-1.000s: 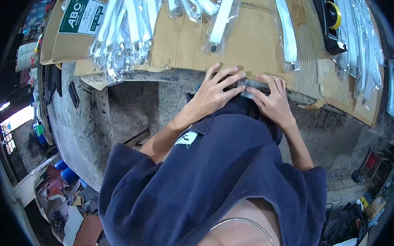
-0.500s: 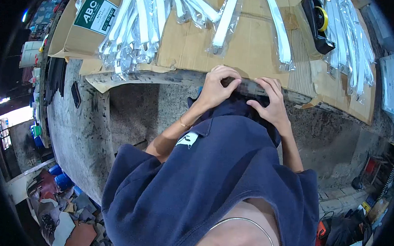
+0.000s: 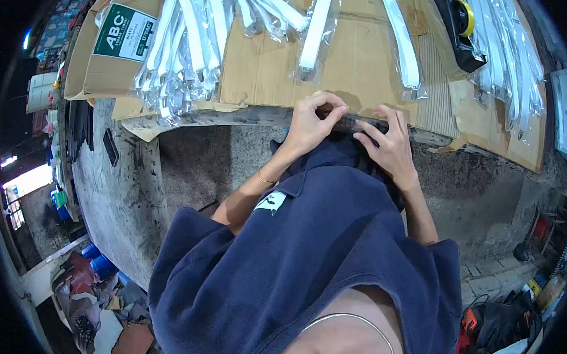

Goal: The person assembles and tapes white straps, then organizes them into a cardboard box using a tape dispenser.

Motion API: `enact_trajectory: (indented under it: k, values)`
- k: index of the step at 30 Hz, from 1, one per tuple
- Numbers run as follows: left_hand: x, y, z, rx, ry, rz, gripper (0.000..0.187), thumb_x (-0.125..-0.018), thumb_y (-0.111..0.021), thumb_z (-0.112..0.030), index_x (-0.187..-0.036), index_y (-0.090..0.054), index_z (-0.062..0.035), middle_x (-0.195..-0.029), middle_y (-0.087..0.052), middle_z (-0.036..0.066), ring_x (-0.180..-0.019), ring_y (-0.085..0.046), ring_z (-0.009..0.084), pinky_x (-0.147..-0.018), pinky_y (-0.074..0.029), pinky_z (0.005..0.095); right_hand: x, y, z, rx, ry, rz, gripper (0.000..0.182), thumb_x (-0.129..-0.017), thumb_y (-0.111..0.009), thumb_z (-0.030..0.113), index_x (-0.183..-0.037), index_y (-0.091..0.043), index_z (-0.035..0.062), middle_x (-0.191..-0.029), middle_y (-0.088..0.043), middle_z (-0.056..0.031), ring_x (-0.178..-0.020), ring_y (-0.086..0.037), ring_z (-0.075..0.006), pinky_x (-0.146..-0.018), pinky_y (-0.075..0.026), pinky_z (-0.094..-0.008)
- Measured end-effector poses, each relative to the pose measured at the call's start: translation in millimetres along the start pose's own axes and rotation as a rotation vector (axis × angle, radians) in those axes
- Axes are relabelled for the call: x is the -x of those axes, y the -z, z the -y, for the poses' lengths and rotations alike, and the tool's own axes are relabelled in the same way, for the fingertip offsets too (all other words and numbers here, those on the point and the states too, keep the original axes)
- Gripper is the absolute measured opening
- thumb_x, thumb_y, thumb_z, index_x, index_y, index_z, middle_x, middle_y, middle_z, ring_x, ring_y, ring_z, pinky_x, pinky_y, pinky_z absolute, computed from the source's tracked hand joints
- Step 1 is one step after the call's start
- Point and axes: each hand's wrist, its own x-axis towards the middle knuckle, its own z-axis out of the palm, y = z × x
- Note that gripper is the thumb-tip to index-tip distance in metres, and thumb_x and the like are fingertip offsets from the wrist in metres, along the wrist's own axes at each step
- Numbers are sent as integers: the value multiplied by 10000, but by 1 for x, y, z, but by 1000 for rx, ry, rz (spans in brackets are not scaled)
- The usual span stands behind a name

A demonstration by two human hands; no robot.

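My left hand (image 3: 312, 122) is at the table's front edge, thumb and index fingertip pinched together; a thin clear strip, hard to make out, seems to run from them toward the right. Close beside it, my right hand (image 3: 389, 140) has its fingers spread and bent, nothing clearly visible in them. Beyond my hands, a white strap in a clear bag (image 3: 315, 36) lies on the flattened cardboard (image 3: 358, 60). Another bagged white strap (image 3: 401, 40) lies farther right. A black tape dispenser (image 3: 457, 33) with a yellow core stands near the right pile.
Many bagged white straps (image 3: 188, 40) are heaped at the left, beside a cardboard box (image 3: 80, 60) with a green label. More bagged straps (image 3: 506, 66) lie at the right. A dark phone-like object (image 3: 111, 147) rests at the left. Scraps (image 3: 109, 334) cover the lower left floor.
My right hand has shifted slightly left, its fingers more bent and nearer my left hand. My left hand keeps its pinch. The view has turned a little.
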Motion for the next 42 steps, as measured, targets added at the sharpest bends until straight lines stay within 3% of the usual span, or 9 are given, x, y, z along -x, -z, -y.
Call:
enact_trajectory:
  k: [5,7,8,10,14,16,29,35,42]
  values:
    - [1,3,-7,12,54,12,76,-830,-632,-42,-881,-643,12,-864,-663,53,-788,-599,98,-727,-475,242,-1,3,-4,-30,37,18,234,-678,-747,210,-871,-679,96,-1041,-543,-127,-972,-514,-303,-818,-439,-397]
    - [2,9,-7,1,-150,70,87,-761,-676,-15,-846,-660,-5,-897,-657,68,-876,-607,158,-773,-475,280,2,8,-9,-106,57,20,231,-671,-752,182,-865,-674,82,-1028,-548,-127,-959,-521,-305,-809,-444,-394]
    - [5,12,-8,3,-146,73,87,-761,-676,-15,-846,-660,-5,-897,-657,68,-876,-607,158,-773,-475,280,5,11,-12,-183,76,22,230,-663,-757,154,-858,-669,68,-1015,-553,-126,-946,-528,-308,-799,-449,-391]
    - [11,19,-10,-250,-421,112,123,-682,-710,5,-796,-673,-23,-956,-636,70,-958,-577,224,-810,-469,323,8,16,-17,-204,47,10,226,-659,-754,123,-854,-662,57,-1006,-555,-127,-930,-534,-308,-788,-454,-387]
    - [26,20,-5,-300,-399,138,124,-646,-720,13,-753,-674,-28,-980,-618,54,-957,-556,247,-816,-466,346,6,16,-14,-218,-19,9,210,-672,-722,45,-867,-642,41,-989,-551,-122,-898,-542,-295,-760,-463,-368]
    - [29,20,-2,-421,-482,162,159,-650,-717,11,-797,-669,-28,-978,-608,55,-930,-551,251,-814,-460,344,4,12,-14,-184,-25,12,223,-688,-702,27,-901,-637,43,-985,-545,-103,-886,-544,-273,-761,-460,-359]
    - [15,4,-13,-488,-505,41,274,-670,-713,-24,-936,-645,-30,-938,-590,92,-900,-544,269,-771,-464,351,-6,1,-6,-25,-24,20,133,-742,-647,54,-864,-601,32,-961,-542,-90,-872,-522,-258,-761,-408,-370]
    - [4,-6,-1,-549,-529,99,199,-679,-698,-15,-875,-665,-23,-887,-583,89,-832,-535,269,-726,-467,347,-7,0,-2,-66,-67,-17,121,-745,-625,26,-852,-568,36,-949,-548,-80,-896,-513,-254,-770,-381,-361]
    - [0,-7,-5,-390,-280,105,107,-667,-703,8,-767,-668,-5,-812,-595,88,-756,-583,239,-663,-476,311,-3,5,-2,-199,-125,-33,200,-690,-666,1,-865,-576,32,-962,-543,-91,-892,-518,-264,-794,-409,-362]
